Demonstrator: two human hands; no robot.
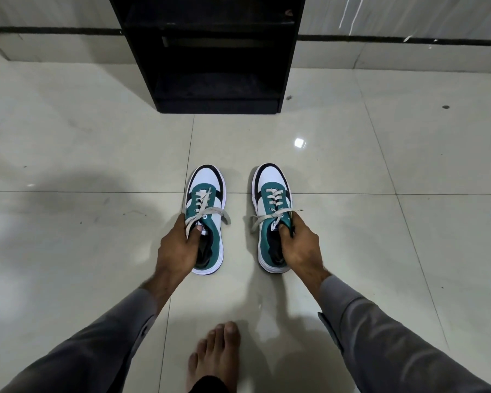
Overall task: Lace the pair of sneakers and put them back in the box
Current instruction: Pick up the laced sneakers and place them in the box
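Observation:
Two white, teal and black sneakers stand side by side on the tiled floor, toes pointing away from me. My left hand (176, 245) grips the left sneaker (206, 194) at its collar, thumb inside the opening. My right hand (298, 243) grips the right sneaker (271, 191) the same way. Both shoes are laced with pale grey laces, whose loose ends hang over the sides near my fingers. No shoe box is in view.
A black open shelf unit (216, 52) stands on the floor straight ahead, against the wall. My bare foot (216, 355) rests on the tiles near the bottom centre. Glossy cream floor tiles (380, 222) spread to both sides.

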